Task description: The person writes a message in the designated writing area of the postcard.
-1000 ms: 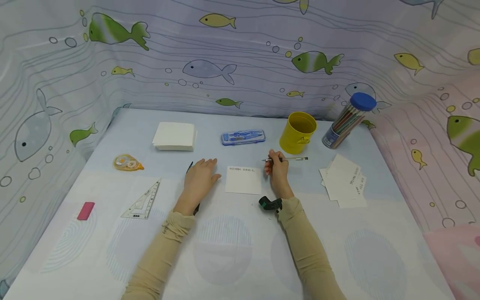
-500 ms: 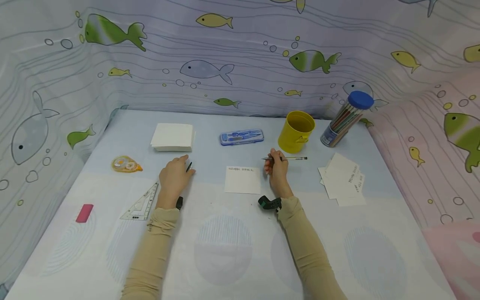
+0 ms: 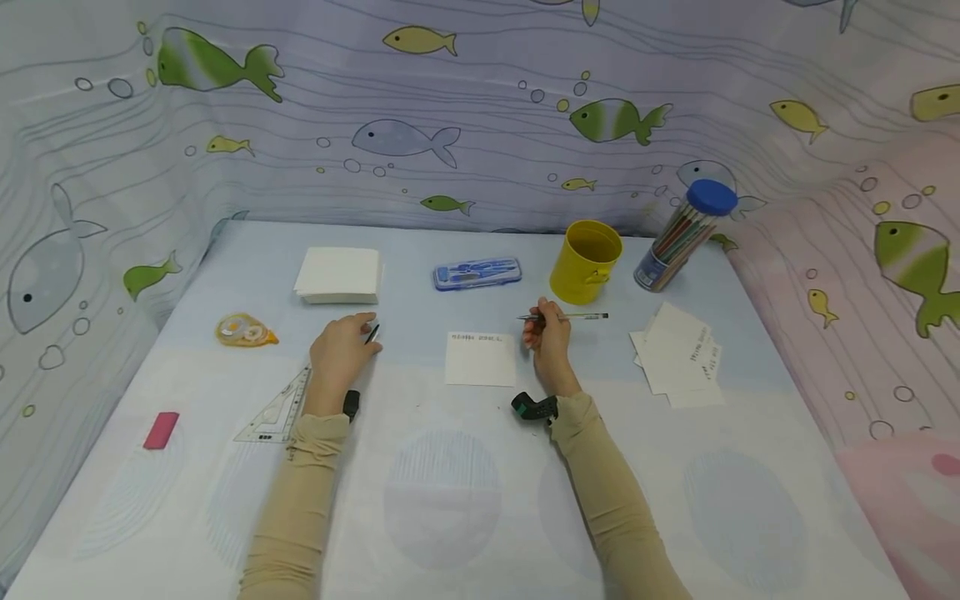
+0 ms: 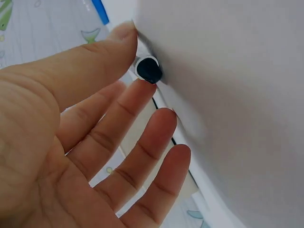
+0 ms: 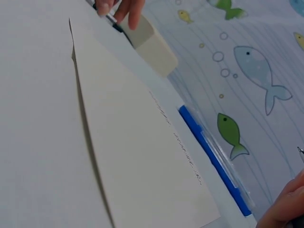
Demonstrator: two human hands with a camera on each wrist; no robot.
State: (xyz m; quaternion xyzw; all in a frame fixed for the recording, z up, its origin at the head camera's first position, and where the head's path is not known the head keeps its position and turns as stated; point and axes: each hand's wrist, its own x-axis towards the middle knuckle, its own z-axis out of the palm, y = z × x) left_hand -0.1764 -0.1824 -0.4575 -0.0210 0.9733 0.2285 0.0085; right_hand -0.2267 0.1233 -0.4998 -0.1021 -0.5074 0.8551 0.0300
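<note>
Head view: my right hand (image 3: 552,346) pinches a pen (image 3: 564,317) between curled fingers, the pen lying level above the table (image 3: 465,500) with its tip toward the yellow cup (image 3: 585,262). Just left of that hand lies a white card (image 3: 481,359) with one written line along its far edge. My left hand (image 3: 339,354) rests palm down, thumb and forefinger touching the black end of a second pen (image 4: 148,70), the remaining fingers straight and apart. A set square (image 3: 277,408) lies beside that wrist. A paper stack (image 3: 337,274) sits beyond it; loose cards (image 3: 678,357) lie to the right.
</note>
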